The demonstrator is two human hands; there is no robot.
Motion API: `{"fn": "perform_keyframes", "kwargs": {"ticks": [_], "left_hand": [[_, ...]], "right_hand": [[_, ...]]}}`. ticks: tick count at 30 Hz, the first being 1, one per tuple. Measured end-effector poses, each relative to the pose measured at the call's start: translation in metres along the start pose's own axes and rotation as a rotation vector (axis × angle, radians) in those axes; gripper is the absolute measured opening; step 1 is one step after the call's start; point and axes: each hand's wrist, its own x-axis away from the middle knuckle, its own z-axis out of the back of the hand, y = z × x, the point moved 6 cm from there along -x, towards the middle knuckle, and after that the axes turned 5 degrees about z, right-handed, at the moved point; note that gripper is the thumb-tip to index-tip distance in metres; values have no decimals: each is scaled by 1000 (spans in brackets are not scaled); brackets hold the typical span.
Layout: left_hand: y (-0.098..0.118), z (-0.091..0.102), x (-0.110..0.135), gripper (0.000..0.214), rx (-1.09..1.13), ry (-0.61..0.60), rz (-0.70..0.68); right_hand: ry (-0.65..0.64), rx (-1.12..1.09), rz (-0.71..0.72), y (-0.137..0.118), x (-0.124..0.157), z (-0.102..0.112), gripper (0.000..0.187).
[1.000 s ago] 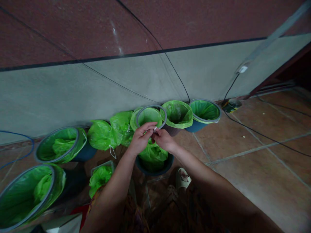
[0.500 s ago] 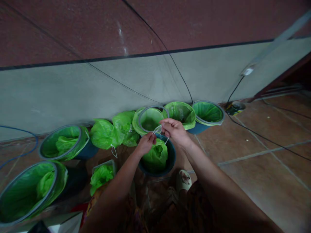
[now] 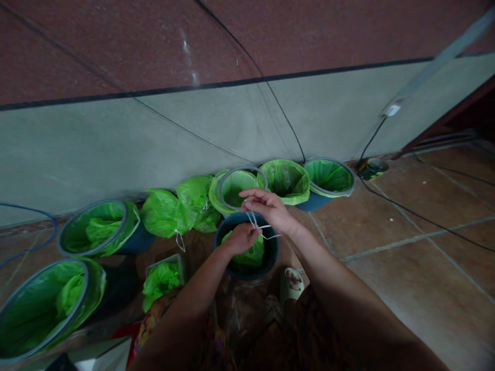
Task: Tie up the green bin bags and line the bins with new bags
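Note:
Between my hands runs a white drawstring [image 3: 253,220], with loops hanging to the right. My left hand [image 3: 243,238] is closed on the string, pinching it low. A little above and to the right, my right hand [image 3: 267,208] grips the upper part of the string between thumb and fingers. Directly below sits a dark blue bin [image 3: 271,257] with a green plastic bag [image 3: 251,258] gathered inside it. My left hand partly covers that bag. Whether the string is knotted I cannot tell.
Green-lined bins [image 3: 330,178] stand along the wall, more [image 3: 93,226] at the left. Two tied green bags [image 3: 164,212] lean there. A small square container [image 3: 164,275] holds crumpled green plastic. A black cable [image 3: 425,226] crosses the floor; a can [image 3: 372,169] stands right.
My right hand has shifted slightly left, over the left hand, and my left hand has moved right and down. The string's loops now stick out to the right, below my right hand.

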Motion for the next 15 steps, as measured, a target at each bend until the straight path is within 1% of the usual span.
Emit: {"fn": "perform_keyframes", "kwargs": {"ticks": [1, 3, 4, 5, 7, 8, 10, 11, 13, 15], "left_hand": [[-3, 2, -1, 31, 17, 25, 19], [-12, 5, -5, 34, 95, 73, 79], [-17, 6, -7, 34, 150, 93, 116], [-22, 7, -8, 34, 206, 109, 153], [-31, 8, -9, 36, 302, 134, 225], [-35, 9, -9, 36, 337, 141, 255], [-38, 12, -7, 36, 384, 155, 293], [-39, 14, -6, 36, 404, 167, 305], [-40, 19, -4, 34, 443, 205, 325], [-42, 23, -2, 33, 490, 240, 342]], "right_hand": [[24, 52, -26, 6, 0, 5, 35], [69, 259, -135, 23, 2, 17, 43], [65, 405, -210, 31, 5, 22, 46], [28, 562, -281, 39, 9, 25, 49], [-134, 839, -381, 49, 17, 24, 49], [-240, 943, -409, 52, 22, 20, 45], [-438, 1095, -452, 55, 30, 12, 30], [-505, 1145, -474, 55, 33, 9, 24], [-573, 1195, -500, 52, 36, 5, 26], [-635, 1148, -500, 51, 37, 1, 25]]}}
